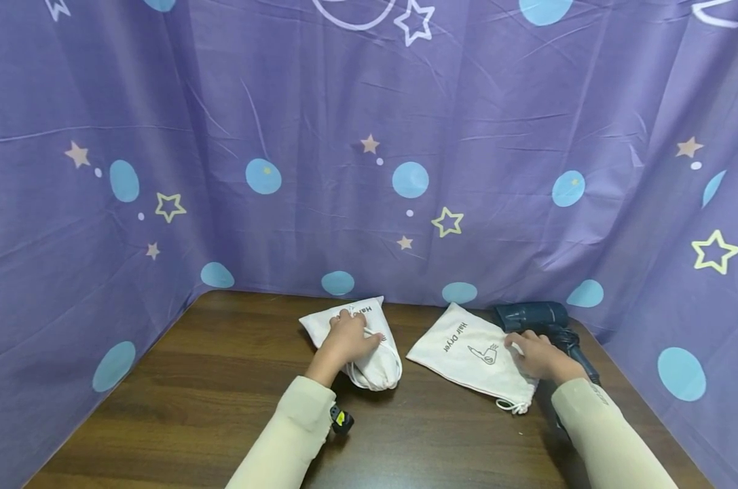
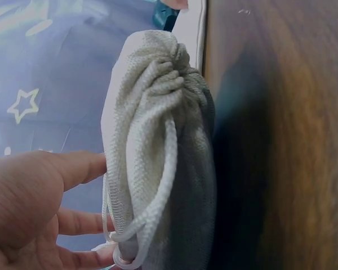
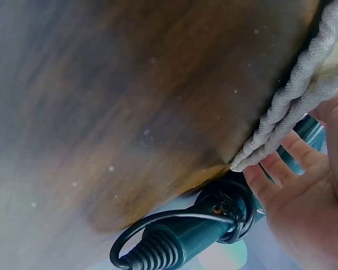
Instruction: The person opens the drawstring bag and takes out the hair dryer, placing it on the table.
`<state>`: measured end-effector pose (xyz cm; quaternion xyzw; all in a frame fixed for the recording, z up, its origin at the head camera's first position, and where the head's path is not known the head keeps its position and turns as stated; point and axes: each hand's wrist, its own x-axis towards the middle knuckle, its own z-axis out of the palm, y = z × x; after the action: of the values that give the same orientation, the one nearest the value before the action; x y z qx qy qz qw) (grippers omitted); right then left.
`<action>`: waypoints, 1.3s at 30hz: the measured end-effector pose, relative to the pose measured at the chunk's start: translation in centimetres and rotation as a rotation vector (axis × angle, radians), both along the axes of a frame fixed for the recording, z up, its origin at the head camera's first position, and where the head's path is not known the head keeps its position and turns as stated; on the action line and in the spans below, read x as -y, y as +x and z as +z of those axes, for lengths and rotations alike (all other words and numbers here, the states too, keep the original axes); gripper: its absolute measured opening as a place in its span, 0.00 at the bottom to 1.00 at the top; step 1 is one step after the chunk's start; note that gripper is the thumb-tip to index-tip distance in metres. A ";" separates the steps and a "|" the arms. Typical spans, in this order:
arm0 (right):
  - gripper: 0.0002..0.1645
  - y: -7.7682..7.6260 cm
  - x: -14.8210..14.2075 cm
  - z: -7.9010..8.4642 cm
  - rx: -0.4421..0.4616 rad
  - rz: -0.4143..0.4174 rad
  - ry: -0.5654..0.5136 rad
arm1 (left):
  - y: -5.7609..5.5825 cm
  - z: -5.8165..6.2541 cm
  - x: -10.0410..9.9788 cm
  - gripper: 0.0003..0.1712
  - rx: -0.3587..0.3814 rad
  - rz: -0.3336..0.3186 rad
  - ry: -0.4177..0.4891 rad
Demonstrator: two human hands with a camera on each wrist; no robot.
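Observation:
Toward the back middle of the table lies a plump white drawstring bag, its mouth gathered and its cord looped over it. My left hand rests on top; in the left wrist view the thumb and extended fingers touch its side. What fills it is hidden. To the right, a flatter white bag printed "Hair Dryer" has my right hand touching its right edge. In the right wrist view that hand's fingers are fairly straight beside the ruffled edge. A dark teal hair dryer lies behind the right hand.
The hair dryer's black cord is wound around its handle. A small black object with a yellow mark shows beside the left sleeve. A purple patterned curtain hangs behind and beside the brown wooden table.

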<state>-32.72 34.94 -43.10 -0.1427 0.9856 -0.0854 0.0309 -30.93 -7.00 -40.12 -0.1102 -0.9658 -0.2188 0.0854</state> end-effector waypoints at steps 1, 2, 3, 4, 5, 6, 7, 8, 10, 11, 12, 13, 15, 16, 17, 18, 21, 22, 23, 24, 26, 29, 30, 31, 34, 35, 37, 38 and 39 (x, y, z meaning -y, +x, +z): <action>0.16 0.0 0.0 -0.1 0.000 -0.002 0.002 | 0.0 0.0 -0.2 0.28 -0.002 -0.002 0.001; 0.16 0.0 0.0 -0.1 0.000 -0.005 0.005 | 0.1 -0.1 -0.3 0.29 0.000 -0.003 0.003; 0.16 0.0 0.0 -0.2 0.000 -0.005 0.009 | 0.1 -0.1 -0.4 0.29 0.001 -0.004 0.005; 0.16 -0.1 0.0 -0.2 -0.002 -0.005 0.009 | 0.2 -0.1 -0.6 0.30 0.002 -0.005 0.007; 0.17 -0.1 0.0 -0.2 -0.003 -0.007 0.009 | 0.2 -0.1 -0.6 0.30 0.002 -0.005 0.007; 0.17 -0.1 0.1 -0.2 -0.002 -0.011 0.010 | 0.3 0.0 -0.7 0.30 0.003 -0.005 0.008; 0.18 -0.1 0.1 -0.2 0.000 -0.012 0.014 | 0.3 0.0 -0.8 0.30 0.001 -0.004 0.011; 0.18 -0.1 0.1 -0.2 0.002 -0.016 0.018 | 0.3 0.0 -0.8 0.30 0.000 -0.006 0.012; 0.18 -0.2 0.3 -0.1 0.006 -0.023 0.031 | 0.3 -0.1 -0.8 0.30 -0.001 -0.010 0.015; 0.18 -0.2 0.4 0.0 0.006 -0.022 0.040 | 0.3 -0.1 -0.8 0.29 -0.002 -0.010 0.016; 0.18 -0.2 0.5 0.1 -0.001 -0.016 0.045 | 0.3 -0.1 -0.7 0.29 -0.001 -0.011 0.019; 0.18 -0.3 0.5 0.1 -0.012 -0.014 0.046 | 0.3 -0.2 -0.7 0.29 0.000 -0.012 0.022; 0.18 -0.2 0.8 0.3 -0.045 -0.001 0.043 | 0.3 -0.2 -0.7 0.29 0.002 -0.013 0.025; 0.18 -0.2 1.0 0.4 -0.074 0.020 0.037 | 0.2 -0.2 -0.7 0.29 0.000 -0.012 0.024; 0.17 -0.2 1.3 0.5 -0.106 0.046 0.028 | 0.2 -0.2 -0.7 0.29 -0.002 -0.011 0.024; 0.17 -0.1 1.6 0.6 -0.131 0.060 0.022 | 0.2 -0.2 -0.6 0.29 -0.002 -0.010 0.024; 0.17 0.3 3.2 1.2 -0.186 0.110 0.000 | 0.1 -0.1 -0.6 0.30 -0.006 -0.009 0.023; 0.17 0.5 3.8 1.3 -0.199 0.124 -0.010 | 0.1 -0.1 -0.6 0.29 -0.010 -0.010 0.024; 0.17 0.6 4.5 1.4 -0.207 0.135 -0.018 | 0.1 -0.1 -0.6 0.29 -0.011 -0.011 0.024; 0.17 0.7 5.2 1.5 -0.214 0.143 -0.024 | 0.1 -0.2 -0.6 0.29 -0.013 -0.012 0.025; 0.17 1.0 6.6 1.6 -0.237 0.184 -0.038 | 0.1 -0.2 -0.6 0.29 -0.015 -0.014 0.025; 0.16 1.4 8.5 1.7 -0.273 0.242 -0.038 | 0.3 -0.2 -0.6 0.29 -0.012 -0.019 0.030; 0.17 1.5 9.1 1.7 -0.280 0.260 -0.037 | 0.3 -0.2 -0.6 0.29 -0.011 -0.019 0.033; 0.17 1.7 9.7 1.8 -0.287 0.275 -0.034 | 0.3 -0.2 -0.6 0.29 -0.010 -0.019 0.037; 0.18 2.5 11.5 2.0 -0.301 0.314 -0.030 | 0.3 -0.2 -0.6 0.30 -0.004 -0.018 0.039; 0.19 2.7 12.1 2.0 -0.307 0.332 -0.031 | 0.3 -0.1 -0.6 0.31 0.000 -0.016 0.040; 0.21 3.3 13.3 2.1 -0.318 0.361 -0.032 | 0.3 -0.1 -0.6 0.31 0.009 -0.010 0.041; 0.21 3.5 13.8 2.2 -0.322 0.376 -0.036 | 0.3 -0.1 -0.6 0.32 0.013 -0.006 0.041; 0.22 3.8 14.3 2.2 -0.327 0.390 -0.039 | 0.3 0.0 -0.6 0.32 0.017 -0.003 0.041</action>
<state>-28.97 20.59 -40.92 -0.3427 0.9295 -0.0726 -0.1157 -30.64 -6.36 -40.15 -0.1080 -0.9616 -0.2398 0.0791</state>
